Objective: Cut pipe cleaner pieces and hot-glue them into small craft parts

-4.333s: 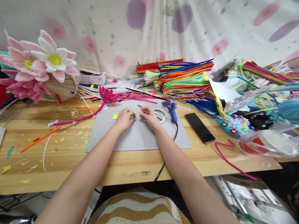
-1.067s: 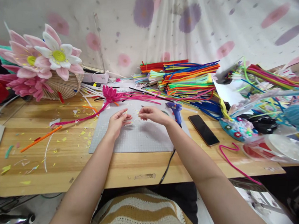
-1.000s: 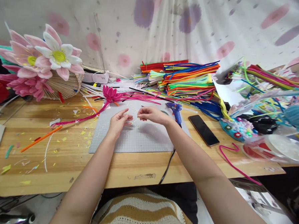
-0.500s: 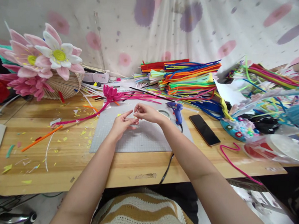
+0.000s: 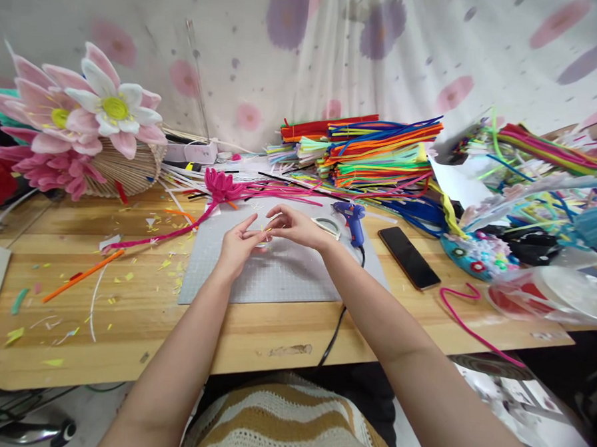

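Note:
Over the grey cutting mat (image 5: 296, 277), my left hand (image 5: 238, 246) and my right hand (image 5: 293, 224) meet fingertip to fingertip. Both are pinched around something thin and pale with a touch of yellow, too small to make out. Behind my hands lies a magenta pipe-cleaner flower (image 5: 222, 186), its long stem running down to the left. To the right of my right hand are the scissors (image 5: 327, 226), partly hidden behind it, and a blue glue gun (image 5: 351, 219).
A black phone (image 5: 409, 257) and a bent pink pipe cleaner (image 5: 466, 319) lie right of the mat. Bundles of coloured pipe cleaners (image 5: 377, 151) are stacked at the back. An orange pipe cleaner (image 5: 83, 275) and yellow scraps litter the left; fuzzy flowers (image 5: 115, 109) stand behind them.
My fingers have shifted around the small pale thing. My right fingers now stretch further over the left fingertips, and the left hand has turned slightly. Surrounding objects stay put.

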Demonstrator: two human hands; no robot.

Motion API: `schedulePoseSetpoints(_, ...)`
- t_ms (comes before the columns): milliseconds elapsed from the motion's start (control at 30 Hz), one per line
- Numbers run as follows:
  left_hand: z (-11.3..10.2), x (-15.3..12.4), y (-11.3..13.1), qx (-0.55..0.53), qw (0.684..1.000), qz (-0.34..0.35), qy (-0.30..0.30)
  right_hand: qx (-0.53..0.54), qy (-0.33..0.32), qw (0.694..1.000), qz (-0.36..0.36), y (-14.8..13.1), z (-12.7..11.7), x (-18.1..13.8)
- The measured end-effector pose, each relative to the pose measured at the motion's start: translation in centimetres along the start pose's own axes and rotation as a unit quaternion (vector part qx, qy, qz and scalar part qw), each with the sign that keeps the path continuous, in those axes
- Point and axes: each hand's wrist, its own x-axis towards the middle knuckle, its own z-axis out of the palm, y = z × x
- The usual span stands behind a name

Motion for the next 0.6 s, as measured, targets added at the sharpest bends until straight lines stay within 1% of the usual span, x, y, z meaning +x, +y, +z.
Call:
schedulePoseSetpoints(67,0.0,0.02,0.01,0.003,1.0,-0.002,0.002,0.025,-0.003,1.0,0.008,0.03,0.0,-0.09)
schedulePoseSetpoints(167,0.0,0.04,0.06,0.01,1.0,-0.014,0.006,0.038,0.008,0.999,0.016,0.12,0.03,0.07)
schedulePoseSetpoints(400,-0.21,0.18,-0.44,0.015,1.0,0.002,0.001,0.052,0.084,0.994,0.047,-0.17,0.15,0.29)
schedulePoseSetpoints(467,-0.21,0.22,-0.48,0.014,1.0,0.003,0.01,0.052,0.086,0.994,0.053,-0.38,0.22,0.12)
schedulePoseSetpoints(600,-0.16,0.23,-0.37,0.016,1.0,0.004,0.016,0.055,0.081,0.994,0.041,-0.54,0.38,-0.02)
